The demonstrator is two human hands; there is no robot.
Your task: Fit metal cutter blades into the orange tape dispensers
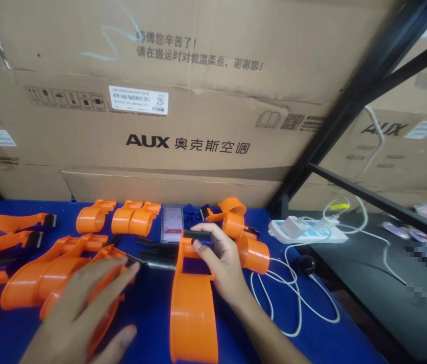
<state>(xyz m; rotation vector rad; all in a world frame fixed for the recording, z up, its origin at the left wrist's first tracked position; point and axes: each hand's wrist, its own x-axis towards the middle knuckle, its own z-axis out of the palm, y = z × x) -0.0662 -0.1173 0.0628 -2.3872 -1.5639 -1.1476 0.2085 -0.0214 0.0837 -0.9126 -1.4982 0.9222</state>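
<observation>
**Orange plastic holder held in the right hand above a blue worktop**

An orange plastic holder with a broad curved body [193,318] is held by the right hand [225,260] at the front middle of the blue worktop [236,328]. It is gripped at its upper end, between thumb and fingers, beside a short black cylindrical part [197,235]; the curved body is pointed towards the wearer.

The left hand [79,303] is held wide, with fingers spread and thumb well apart, over a group of similar orange plastic pieces [61,268]. Its fingertips are placed at a small dark strip [133,260]; whether the strip is touched cannot be told.

Between the hands, several black rod-like pieces [158,257] are laid. More orange pieces with black ends [8,237] are seen at the far left, smaller-looking orange pieces [124,220] are set along the back, and a cluster of orange pieces [254,255] is placed just beyond the right hand. A flat rectangular item with a partly pixelated face [173,222] is seen near the back edge.

To the right, a white power strip [312,230] and looped white cables [299,303] are seen. Large brown cardboard boxes printed "AUX" [198,111] are stood behind, crossed at right by a black frame [334,96].
</observation>
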